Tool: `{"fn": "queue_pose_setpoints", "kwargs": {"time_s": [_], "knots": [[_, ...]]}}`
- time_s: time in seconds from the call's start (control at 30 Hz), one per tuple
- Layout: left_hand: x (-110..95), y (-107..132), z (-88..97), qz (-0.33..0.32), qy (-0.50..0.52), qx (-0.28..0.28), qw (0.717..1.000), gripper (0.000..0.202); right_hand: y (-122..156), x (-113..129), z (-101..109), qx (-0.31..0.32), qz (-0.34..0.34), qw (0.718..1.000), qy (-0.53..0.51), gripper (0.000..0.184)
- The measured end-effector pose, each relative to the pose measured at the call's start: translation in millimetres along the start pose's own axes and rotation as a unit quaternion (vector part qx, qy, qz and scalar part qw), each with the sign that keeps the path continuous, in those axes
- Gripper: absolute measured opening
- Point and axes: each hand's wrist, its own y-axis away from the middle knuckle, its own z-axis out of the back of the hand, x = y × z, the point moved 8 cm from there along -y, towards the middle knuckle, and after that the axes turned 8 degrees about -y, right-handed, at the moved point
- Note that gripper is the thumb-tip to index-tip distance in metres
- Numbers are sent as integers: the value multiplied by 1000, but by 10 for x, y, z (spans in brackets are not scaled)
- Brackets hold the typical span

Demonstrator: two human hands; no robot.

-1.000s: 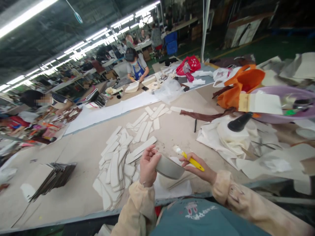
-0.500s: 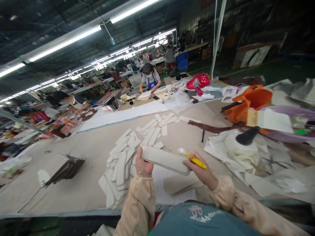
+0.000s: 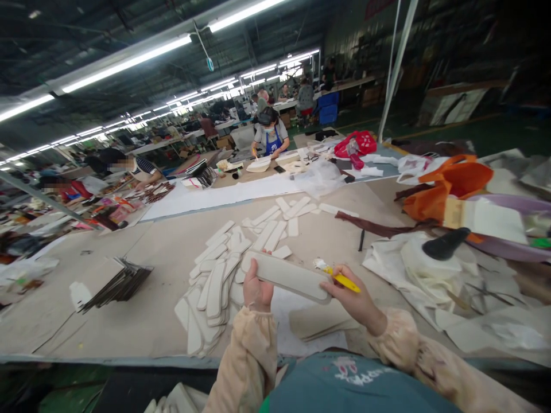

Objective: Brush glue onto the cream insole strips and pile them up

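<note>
Left to right: on the bench (image 3: 55, 335), a fanned stack of dark-edged sheets (image 3: 124, 281) lies well apart from a heap of pale strips (image 3: 215, 287). Just beside the heap, the left hand (image 3: 258, 289) grips one end of a single strip (image 3: 286, 273), thumb above and fingers behind; this strip is held above the bench, between the two hands. The right hand (image 3: 355, 295) is closed round a yellow-handled brush (image 3: 346, 283), its fingertips at the strip's other end. Farther right, a pale container with a black spout (image 3: 424, 261) rests near an orange bag (image 3: 447, 189). The step appears to be steadying the strip, bristles clear of it; a brush stroke would call for the left hand's hold alone, freeing the right fingertips.
</note>
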Motion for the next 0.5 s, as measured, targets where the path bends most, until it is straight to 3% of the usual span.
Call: {"fn": "queue_pose_setpoints", "kwargs": {"time_s": [0.17,0.5], "knots": [[-18,-18,25,2,2,6,1000,23,9,40,-24,-4,1,1000,20,35],[-96,-6,85,-60,-36,-15,997,19,68,9,-19,-18,-3,998,64,32]]}}
